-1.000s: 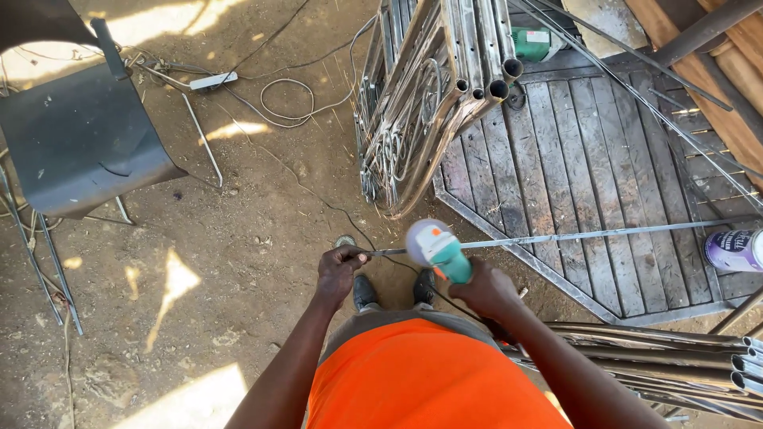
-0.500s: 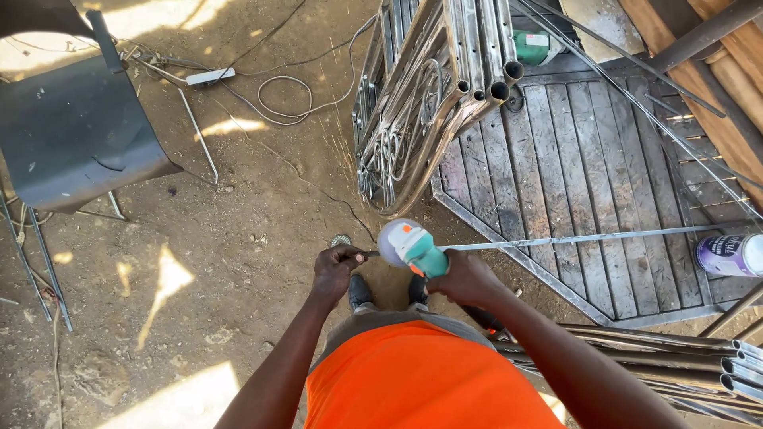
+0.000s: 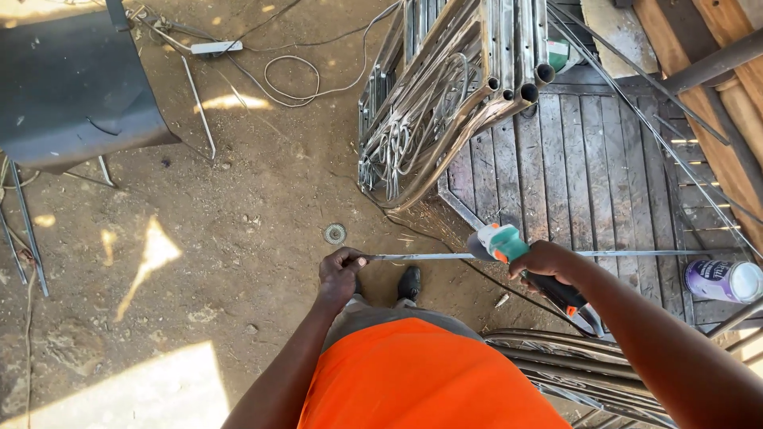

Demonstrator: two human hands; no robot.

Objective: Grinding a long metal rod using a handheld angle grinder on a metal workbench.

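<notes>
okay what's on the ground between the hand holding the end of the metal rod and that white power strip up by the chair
In the head view, between the left hand on the thin metal rod and the white power strip, there is mostly bare dirt, a small round disc near the hand and looped cable farther up.

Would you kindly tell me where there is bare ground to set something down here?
Bare dirt lies between the dark chair and the stacked metal frames, apart from a small round disc. It is crowded on the wooden pallet side, with rods and a purple can.
</notes>
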